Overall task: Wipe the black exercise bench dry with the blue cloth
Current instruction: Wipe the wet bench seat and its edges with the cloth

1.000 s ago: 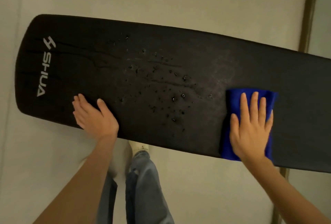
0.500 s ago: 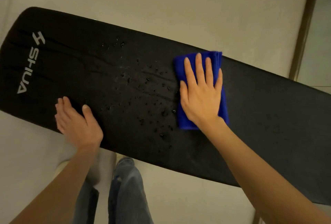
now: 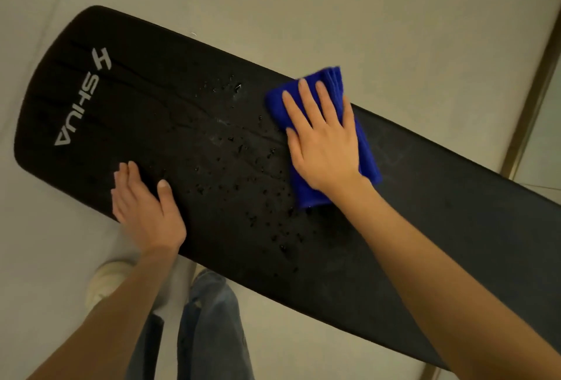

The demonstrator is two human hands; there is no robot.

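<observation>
Head view, looking down on the black exercise bench (image 3: 425, 243), which runs diagonally from upper left to lower right above a pale floor (image 3: 303, 0). At the left end of the bench the white lettering "SHUA" (image 3: 79, 109) and its emblem are printed on the pad. The left hand (image 3: 145, 209) lies flat on the near edge of the bench, just right of the lettering; its fingers (image 3: 130, 173) are straight and close together, the thumb spread to the right, and it holds nothing. Between the two hands the pad carries scattered water droplets (image 3: 243, 149), spread from the far edge to the near edge. To the right of the droplets lies the folded blue cloth (image 3: 367, 152), flat on the pad toward the far edge, its layered folds showing at the upper corner. The right hand (image 3: 324, 149) presses down on the cloth with the palm; its fingers (image 3: 303, 100) are extended and slightly spread, tips pointing toward the far edge, and rest on the cloth without curling round it. Cloth shows beyond the fingertips, along the right side of the hand and below the wrist. Below the bench, blue jeans (image 3: 209, 319) and a light shoe (image 3: 106, 282) are visible. At far right a metal strip (image 3: 528, 100) crosses the floor.
</observation>
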